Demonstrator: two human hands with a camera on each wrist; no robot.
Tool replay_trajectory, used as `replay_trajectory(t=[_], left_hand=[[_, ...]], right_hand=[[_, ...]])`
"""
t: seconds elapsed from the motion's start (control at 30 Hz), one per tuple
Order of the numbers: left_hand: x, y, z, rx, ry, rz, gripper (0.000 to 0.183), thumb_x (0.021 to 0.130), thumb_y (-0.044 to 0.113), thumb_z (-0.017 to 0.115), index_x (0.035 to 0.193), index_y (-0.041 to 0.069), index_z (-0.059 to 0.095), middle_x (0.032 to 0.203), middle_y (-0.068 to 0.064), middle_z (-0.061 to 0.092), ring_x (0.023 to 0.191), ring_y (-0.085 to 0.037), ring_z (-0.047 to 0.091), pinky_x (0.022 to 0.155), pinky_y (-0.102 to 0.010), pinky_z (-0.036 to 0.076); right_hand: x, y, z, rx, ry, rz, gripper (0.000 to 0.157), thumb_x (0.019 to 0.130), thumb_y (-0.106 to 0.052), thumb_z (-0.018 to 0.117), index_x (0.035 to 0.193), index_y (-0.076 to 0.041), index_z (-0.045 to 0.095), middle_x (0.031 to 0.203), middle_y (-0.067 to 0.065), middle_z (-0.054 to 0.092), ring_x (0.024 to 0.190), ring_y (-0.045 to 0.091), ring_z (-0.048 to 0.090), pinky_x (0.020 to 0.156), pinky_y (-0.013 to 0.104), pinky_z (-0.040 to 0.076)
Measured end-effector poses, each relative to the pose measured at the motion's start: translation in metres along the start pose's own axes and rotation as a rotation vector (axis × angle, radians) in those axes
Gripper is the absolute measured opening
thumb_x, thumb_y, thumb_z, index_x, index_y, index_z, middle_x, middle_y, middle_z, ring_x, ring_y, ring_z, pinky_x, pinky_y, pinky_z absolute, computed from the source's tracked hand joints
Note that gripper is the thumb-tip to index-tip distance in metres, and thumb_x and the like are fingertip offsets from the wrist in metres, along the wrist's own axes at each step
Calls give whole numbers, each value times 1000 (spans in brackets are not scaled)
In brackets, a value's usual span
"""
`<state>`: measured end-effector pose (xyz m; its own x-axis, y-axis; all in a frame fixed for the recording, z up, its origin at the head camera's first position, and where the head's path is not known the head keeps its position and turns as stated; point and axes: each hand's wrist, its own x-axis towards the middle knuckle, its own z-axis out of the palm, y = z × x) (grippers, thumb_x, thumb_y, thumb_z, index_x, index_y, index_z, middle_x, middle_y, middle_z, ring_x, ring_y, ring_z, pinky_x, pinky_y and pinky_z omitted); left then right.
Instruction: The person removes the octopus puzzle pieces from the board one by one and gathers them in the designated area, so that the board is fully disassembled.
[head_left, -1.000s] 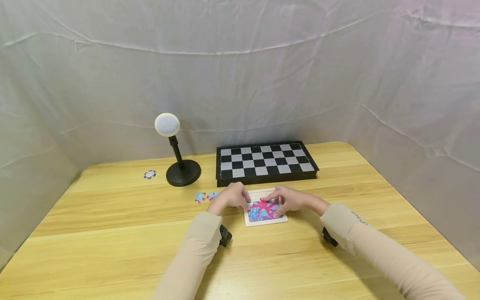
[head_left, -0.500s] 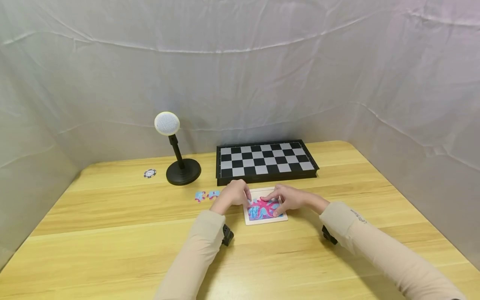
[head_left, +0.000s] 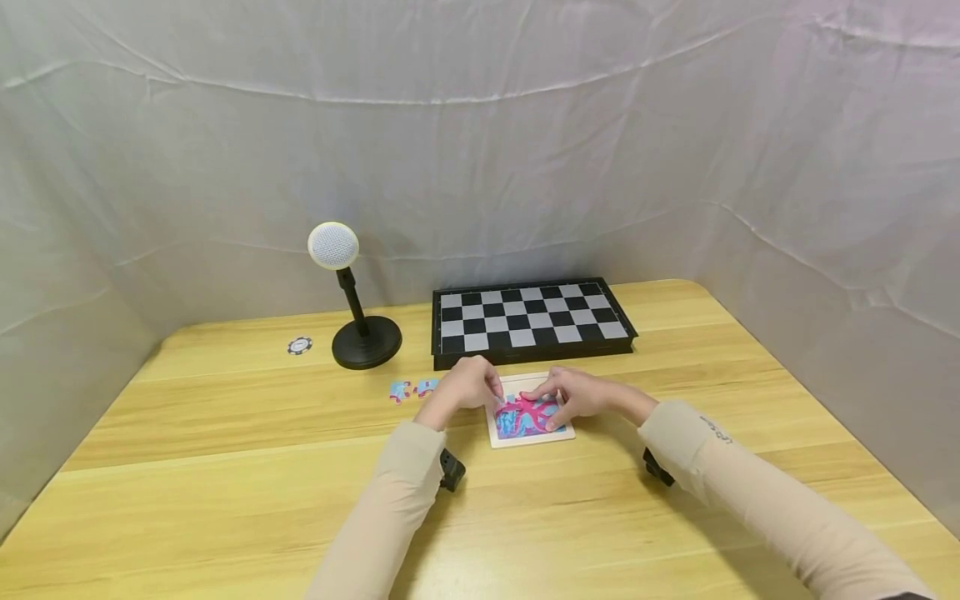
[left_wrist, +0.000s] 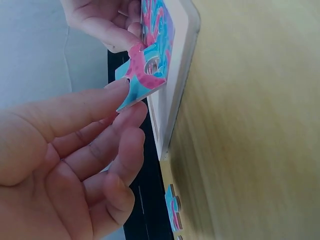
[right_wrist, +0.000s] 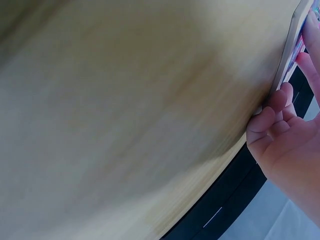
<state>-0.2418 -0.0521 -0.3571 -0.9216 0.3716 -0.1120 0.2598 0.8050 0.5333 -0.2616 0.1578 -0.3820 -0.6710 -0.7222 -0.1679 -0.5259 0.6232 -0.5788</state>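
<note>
In the left wrist view, my left hand pinches a blue-and-pink jigsaw piece between thumb and forefinger. The piece is tilted at the left side of a jigsaw puzzle in a pale tray; the puzzle's picture shows a pink creature on blue. From the right, my right hand rests its thumb and forefinger on the puzzle's surface. Its other fingers are bent beside the tray's edge in the right wrist view. Loose jigsaw pieces lie left of the left hand.
A black-framed checkered board lies just behind the tray. Left of it stands a round white mesh head on a black stand, with a poker chip beside it. Pale cloth hangs around the wooden table.
My left hand shifts only slightly at the tray's left side, and the piece in its fingers looks more tilted. The right hand stays in place on the puzzle.
</note>
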Motion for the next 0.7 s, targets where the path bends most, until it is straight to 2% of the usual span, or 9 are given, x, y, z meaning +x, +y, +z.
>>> replay_trajectory(t=[0.3,0.7], left_hand=[[-2,1,-2,-90,-48,-1,10,72,0,70,66,4,63,62,-1,56,51,-11,46,46,-20,40],[-5,4,-5,-79,-77,-3,13,73,0,69,64,5,61,60,-2,55,49,-13,49,45,-19,38]], right_hand=[[0,-2,-1,-1,0,3,52,72,-22,75,119,-7,58,84,2,44,71,17,41,63,25,36],[0,-2,-1,-2,-5,7,53,71,-22,75,119,-8,58,84,3,44,71,16,41,63,25,36]])
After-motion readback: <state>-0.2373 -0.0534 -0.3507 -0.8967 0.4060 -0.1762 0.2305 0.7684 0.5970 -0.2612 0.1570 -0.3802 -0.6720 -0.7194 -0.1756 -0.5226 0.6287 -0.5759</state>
